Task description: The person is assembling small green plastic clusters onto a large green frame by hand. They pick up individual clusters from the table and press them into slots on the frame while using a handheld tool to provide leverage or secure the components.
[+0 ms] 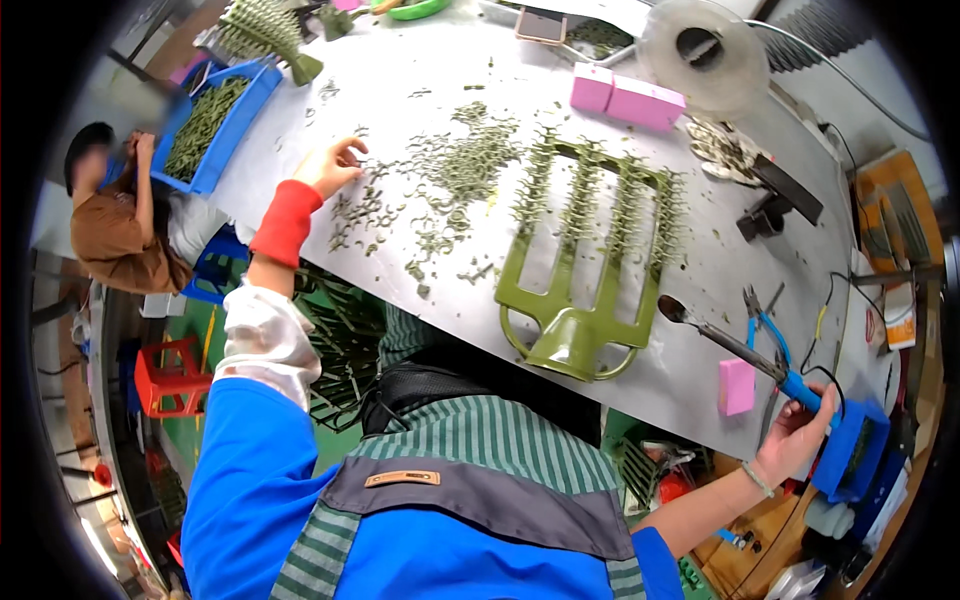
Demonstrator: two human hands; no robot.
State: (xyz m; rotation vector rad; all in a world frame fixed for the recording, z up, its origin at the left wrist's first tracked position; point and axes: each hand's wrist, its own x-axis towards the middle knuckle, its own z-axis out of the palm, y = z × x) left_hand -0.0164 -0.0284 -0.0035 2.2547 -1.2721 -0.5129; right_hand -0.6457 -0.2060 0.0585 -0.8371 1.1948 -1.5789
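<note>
My left hand (330, 168) hovers at the left edge of a scatter of small green plastic pieces (470, 155) on the table. Its fingers are bent and apart, with nothing visible between them. My right hand (797, 432) is closed round the blue handle of a soldering iron (740, 352), a long metal rod with a dark, rounded tip. That tip points up and left, near the right side of a green plastic fork-shaped frame (585, 310). Rows of small spiky green parts line the frame's several prongs. The frame's socket end lies by the table's near edge.
A blue bin (235, 125) of green pieces stands far left, near a seated person (125, 215). Pink blocks (630, 98), a clear reel (665, 70), a glove (722, 150) and a black stand (785, 195) lie at the back right. Blue-handled pliers (770, 330) and a pink block (737, 387) are nearer.
</note>
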